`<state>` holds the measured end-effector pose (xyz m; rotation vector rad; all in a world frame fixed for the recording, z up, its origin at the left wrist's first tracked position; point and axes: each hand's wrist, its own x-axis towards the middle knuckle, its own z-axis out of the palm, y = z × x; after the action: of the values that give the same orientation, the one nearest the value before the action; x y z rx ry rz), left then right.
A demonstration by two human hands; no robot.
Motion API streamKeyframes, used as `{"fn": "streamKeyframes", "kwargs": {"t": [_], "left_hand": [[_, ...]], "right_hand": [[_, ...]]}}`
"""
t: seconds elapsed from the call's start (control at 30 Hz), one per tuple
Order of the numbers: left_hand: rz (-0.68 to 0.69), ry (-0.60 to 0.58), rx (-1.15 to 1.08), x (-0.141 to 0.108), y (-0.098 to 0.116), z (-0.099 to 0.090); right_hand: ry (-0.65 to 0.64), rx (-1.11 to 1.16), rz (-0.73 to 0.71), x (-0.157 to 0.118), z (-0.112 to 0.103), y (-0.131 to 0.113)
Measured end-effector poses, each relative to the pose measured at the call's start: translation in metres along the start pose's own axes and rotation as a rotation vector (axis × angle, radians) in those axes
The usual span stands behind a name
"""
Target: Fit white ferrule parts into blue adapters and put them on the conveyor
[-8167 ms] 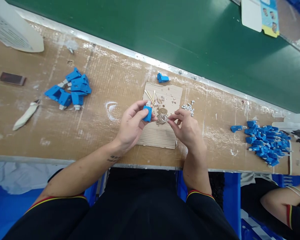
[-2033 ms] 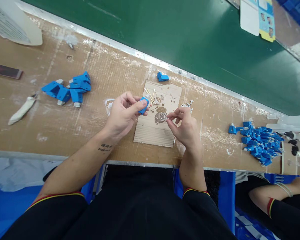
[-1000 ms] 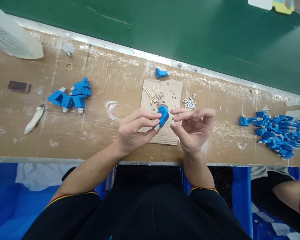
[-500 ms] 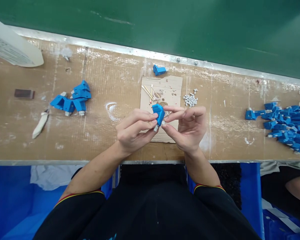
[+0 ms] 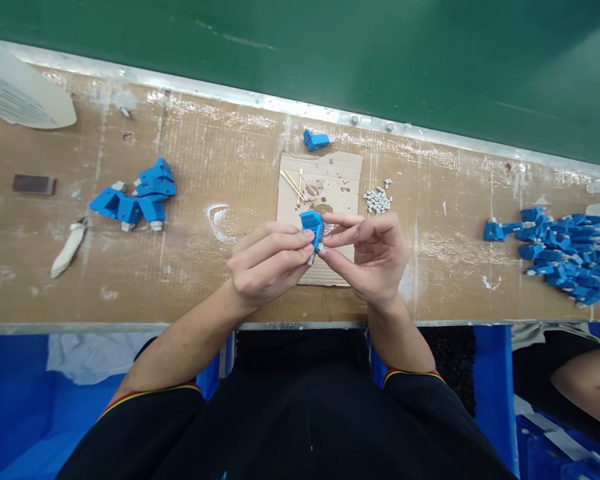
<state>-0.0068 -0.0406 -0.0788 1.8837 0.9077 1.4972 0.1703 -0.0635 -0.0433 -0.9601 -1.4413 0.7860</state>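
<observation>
Near the middle of the table, my left hand [image 5: 267, 267] pinches a blue part [image 5: 312, 225] with a pale tip at its lower end. From the other side, my right hand [image 5: 373, 257] has its thumb and a finger closed on a small grey-white piece [image 5: 321, 247] at the part's lower right edge; another fingertip is by its top. Beneath the hands lies a cardboard sheet [image 5: 340, 180] with cotton swabs [image 5: 300, 187] and brown stains. Small grey pieces [image 5: 378, 200] are heaped right of the sheet, and one blue part [image 5: 316, 140] lies behind it.
Several blue parts [image 5: 130, 208] lie at left, near a white-wrapped tool [image 5: 70, 248], a dark block [image 5: 34, 185] and a white container [image 5: 25, 87]. A large blue pile [image 5: 570, 253] is at right. Another person's leg [image 5: 575, 380] shows below the table at right.
The blue part has turned slightly in my left hand. My right fingers have brought the small piece from just beside the part up against its edge. The view has shifted a little.
</observation>
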Motion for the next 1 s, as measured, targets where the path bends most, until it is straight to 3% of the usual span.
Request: {"fn": "streamKeyframes", "kwargs": {"t": [0.17,0.27,0.33,0.5,0.67,0.83,1.0], "left_hand": [[0.039,-0.104,0.037,0.006,0.004,-0.009],[0.158,-0.074,0.028,0.009,0.008,-0.009],[0.159,-0.034,-0.024,0.011,0.01,-0.007],[-0.231,0.055,-0.43,0.012,0.017,0.001],[-0.52,0.036,-0.649,0.016,0.025,0.0],[-0.624,0.013,-0.697,0.016,0.027,0.001],[-0.578,0.06,-0.771,0.013,0.029,0.005]], "right_hand": [[-0.088,-0.002,0.078,0.002,-0.009,-0.003],[-0.104,-0.02,0.093,0.003,-0.011,-0.002],[-0.097,-0.073,0.013,0.004,-0.01,0.0],[-0.084,-0.235,-0.344,0.009,-0.01,0.005],[-0.13,-0.235,-0.344,0.005,-0.011,0.005],[-0.186,-0.289,-0.372,0.003,-0.012,0.002],[-0.188,-0.284,-0.385,0.003,-0.011,0.001]]}}
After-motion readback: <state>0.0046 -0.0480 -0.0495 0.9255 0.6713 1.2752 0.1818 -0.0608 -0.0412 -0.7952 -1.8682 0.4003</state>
